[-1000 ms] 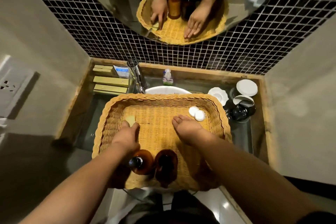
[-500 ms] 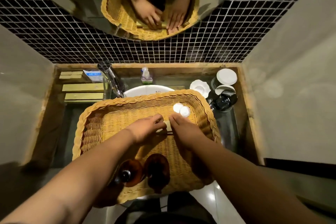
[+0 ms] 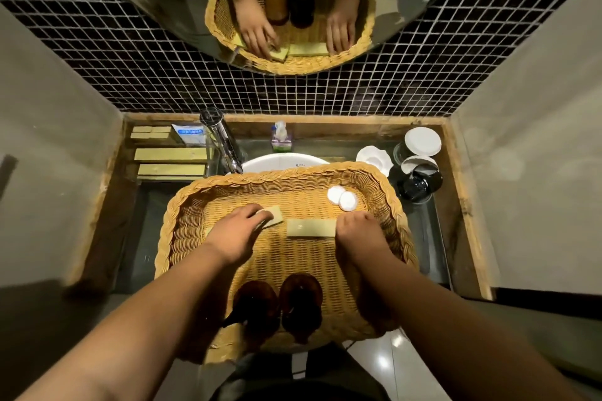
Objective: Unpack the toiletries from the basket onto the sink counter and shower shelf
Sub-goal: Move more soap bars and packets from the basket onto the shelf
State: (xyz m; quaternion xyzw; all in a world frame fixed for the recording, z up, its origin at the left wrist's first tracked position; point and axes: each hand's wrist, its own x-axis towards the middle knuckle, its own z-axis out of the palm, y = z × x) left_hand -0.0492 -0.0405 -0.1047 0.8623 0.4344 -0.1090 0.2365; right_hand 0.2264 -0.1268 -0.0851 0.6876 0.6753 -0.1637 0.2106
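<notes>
A wicker basket [image 3: 228,181] rests over the white sink. Inside it, my left hand [image 3: 236,231] is closed on a small yellowish packet [image 3: 273,216] at centre left. A longer yellowish packet [image 3: 311,228] lies flat in the middle, and my right hand [image 3: 360,233] touches its right end with curled fingers. Two round white pads [image 3: 342,198] lie at the far right of the basket. Two brown bottles [image 3: 277,306] lie at the near edge between my forearms.
On the counter to the left are several yellowish packets [image 3: 171,161] and a blue-and-white box [image 3: 190,133]. A chrome tap [image 3: 224,140] and small pump bottle [image 3: 281,138] stand behind the basket. Glasses with white lids [image 3: 418,153] crowd the right side. A mirror hangs above.
My hands were together at the basket's centre. They have since drawn apart: the left went left with the small packet, and the long packet now lies uncovered by the right hand.
</notes>
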